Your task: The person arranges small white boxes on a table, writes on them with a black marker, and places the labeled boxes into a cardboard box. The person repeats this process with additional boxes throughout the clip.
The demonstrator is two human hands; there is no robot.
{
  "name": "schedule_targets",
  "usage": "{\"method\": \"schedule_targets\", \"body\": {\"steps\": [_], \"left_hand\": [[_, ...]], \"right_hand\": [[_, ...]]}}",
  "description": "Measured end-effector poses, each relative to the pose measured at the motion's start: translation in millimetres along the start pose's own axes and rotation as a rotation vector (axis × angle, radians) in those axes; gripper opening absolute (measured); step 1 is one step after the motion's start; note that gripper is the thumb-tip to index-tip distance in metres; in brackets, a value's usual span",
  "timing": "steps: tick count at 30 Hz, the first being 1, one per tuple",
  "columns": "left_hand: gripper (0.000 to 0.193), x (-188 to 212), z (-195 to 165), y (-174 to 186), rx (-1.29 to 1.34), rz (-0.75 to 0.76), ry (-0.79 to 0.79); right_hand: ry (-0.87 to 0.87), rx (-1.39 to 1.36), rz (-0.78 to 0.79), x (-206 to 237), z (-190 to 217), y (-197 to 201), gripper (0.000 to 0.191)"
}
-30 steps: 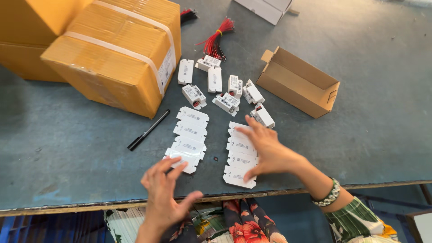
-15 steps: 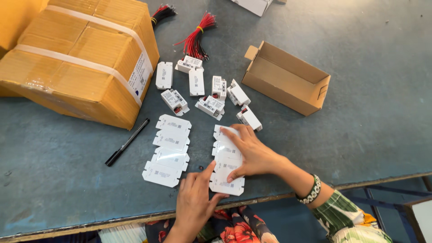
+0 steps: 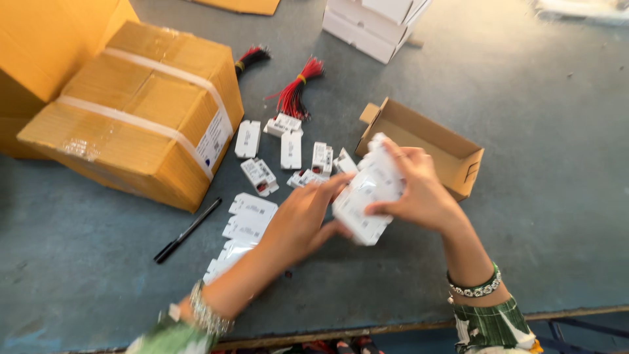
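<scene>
Both my hands are raised over the grey table (image 3: 537, 196), holding a stack of flat white card cut-outs (image 3: 367, 193). My right hand (image 3: 419, 190) grips the stack from the right side. My left hand (image 3: 304, 216) presses against its left edge with fingers spread. A second row of the same white cut-outs (image 3: 242, 229) lies on the table under my left forearm. Several small white plastic modules (image 3: 288, 154) lie scattered just beyond my hands.
An open, shallow brown carton (image 3: 452, 154) sits right behind my right hand. A large taped cardboard box (image 3: 137, 111) stands at left, with a black pen (image 3: 187, 231) beside it. Red wire bundles (image 3: 298, 92) and white boxes (image 3: 373, 23) lie farther back.
The right-hand row of white cut-outs was gathered off the table and lifted as a stack in both hands. My left hand moved in from the table's edge.
</scene>
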State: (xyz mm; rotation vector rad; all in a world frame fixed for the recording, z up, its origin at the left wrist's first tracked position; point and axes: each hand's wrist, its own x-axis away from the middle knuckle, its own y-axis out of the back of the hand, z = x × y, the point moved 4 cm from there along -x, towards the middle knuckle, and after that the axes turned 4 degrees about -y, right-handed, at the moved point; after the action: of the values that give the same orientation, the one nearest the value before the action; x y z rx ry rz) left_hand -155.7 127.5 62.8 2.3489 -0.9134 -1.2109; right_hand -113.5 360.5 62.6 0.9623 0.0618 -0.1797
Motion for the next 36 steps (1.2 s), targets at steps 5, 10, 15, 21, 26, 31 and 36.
{"method": "schedule_targets", "body": {"steps": [5,10,15,21,26,31,36], "left_hand": [[0.089,-131,37,-35,0.310,0.270,-0.053],[0.086,-185,56,-46,-0.011,0.188,-0.016],[0.074,-148,77,-14,-0.322,0.288,-0.041],[0.083,-37,53,83,-0.254,0.459,0.032],[0.107,100,-7,126,-0.258,0.539,0.395],[0.097,181,-10,90,-0.446,0.163,0.565],[0.069,217,4,54,-0.506,-0.157,0.616]], "right_hand": [[-0.285,-0.006,-0.187,-18,-63,52,0.104],[-0.508,0.154,-0.227,-19,-87,60,0.097],[-0.190,0.423,-0.605,5,-58,25,0.069],[0.268,-0.134,-0.120,29,33,-61,0.050],[0.350,-0.269,0.218,11,77,-125,0.060],[0.097,-0.398,0.221,-33,87,-187,0.059],[0.150,-0.333,0.114,-18,89,-213,0.060]]}}
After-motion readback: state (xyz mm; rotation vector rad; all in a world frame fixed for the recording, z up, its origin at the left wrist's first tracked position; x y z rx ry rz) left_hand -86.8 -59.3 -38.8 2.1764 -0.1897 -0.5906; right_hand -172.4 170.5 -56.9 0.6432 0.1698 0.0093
